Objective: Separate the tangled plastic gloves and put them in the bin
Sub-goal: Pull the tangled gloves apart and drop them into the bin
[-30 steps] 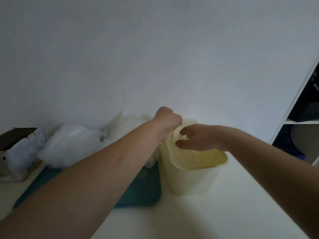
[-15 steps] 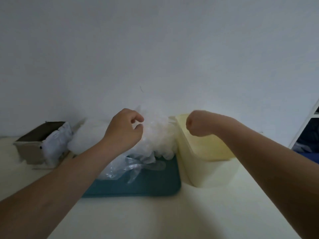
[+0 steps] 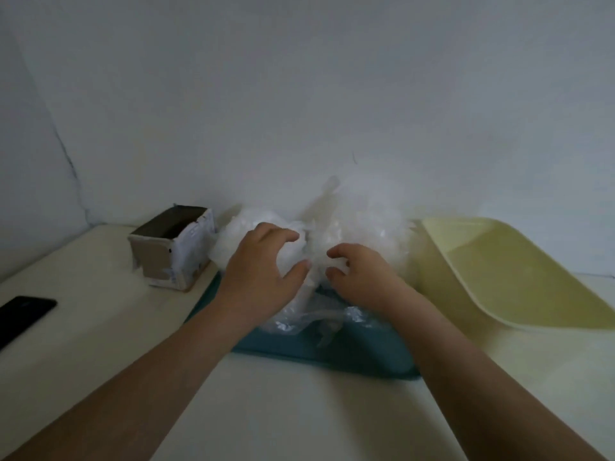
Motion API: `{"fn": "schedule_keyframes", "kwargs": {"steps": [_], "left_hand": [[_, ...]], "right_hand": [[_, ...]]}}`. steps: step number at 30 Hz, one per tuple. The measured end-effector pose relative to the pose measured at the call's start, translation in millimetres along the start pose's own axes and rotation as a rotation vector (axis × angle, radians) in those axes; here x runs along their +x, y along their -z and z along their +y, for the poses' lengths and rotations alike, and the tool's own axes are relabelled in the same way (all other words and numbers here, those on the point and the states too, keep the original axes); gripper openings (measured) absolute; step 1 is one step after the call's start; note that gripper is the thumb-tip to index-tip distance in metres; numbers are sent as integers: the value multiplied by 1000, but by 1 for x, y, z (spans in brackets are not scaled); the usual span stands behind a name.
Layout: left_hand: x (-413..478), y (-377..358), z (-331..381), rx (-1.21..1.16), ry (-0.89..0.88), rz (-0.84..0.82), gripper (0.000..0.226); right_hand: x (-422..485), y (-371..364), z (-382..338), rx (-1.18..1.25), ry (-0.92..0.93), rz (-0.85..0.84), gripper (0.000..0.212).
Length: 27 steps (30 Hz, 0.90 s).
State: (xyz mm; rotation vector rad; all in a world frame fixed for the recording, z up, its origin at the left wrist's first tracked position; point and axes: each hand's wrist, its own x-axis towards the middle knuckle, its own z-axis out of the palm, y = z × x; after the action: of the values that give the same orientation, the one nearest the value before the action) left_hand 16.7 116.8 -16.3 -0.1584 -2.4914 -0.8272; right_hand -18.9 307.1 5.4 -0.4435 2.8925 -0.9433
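Gloves (image 3: pixel 366 224) heaped on tray (image 3: pixel 366 356), beside bin (image 3: pixel 499 261) edge.

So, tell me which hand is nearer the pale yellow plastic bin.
Right. The right hand grips the tangled clear plastic gloves just left of the yellow bin; the left hand grips them farther left.

left hand (image 3: pixel 263 266), right hand (image 3: pixel 357 276) — both curled

Mid-frame: tangled heap of translucent white plastic gloves (image 3: pixel 362 227), crumpled, piled high. Right of frame: pale yellow plastic bin (image 3: pixel 519 281), open-topped, just beside the heap.
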Motion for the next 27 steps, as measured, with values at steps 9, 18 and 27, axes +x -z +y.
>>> {"fn": "schedule_keyframes", "kwargs": {"steps": [9,18,27], "left_hand": [[-29,16,-39,64,221,-396,51],[-3,26,-41,-142,169,-175,16],[-1,51,-40,-179,141,108,19]], "right_hand": [[17,-29,-29,121,189,143,30],[16,-36,-19,353,154,11,58],[27,-39,-10,217,214,238,39]]}}
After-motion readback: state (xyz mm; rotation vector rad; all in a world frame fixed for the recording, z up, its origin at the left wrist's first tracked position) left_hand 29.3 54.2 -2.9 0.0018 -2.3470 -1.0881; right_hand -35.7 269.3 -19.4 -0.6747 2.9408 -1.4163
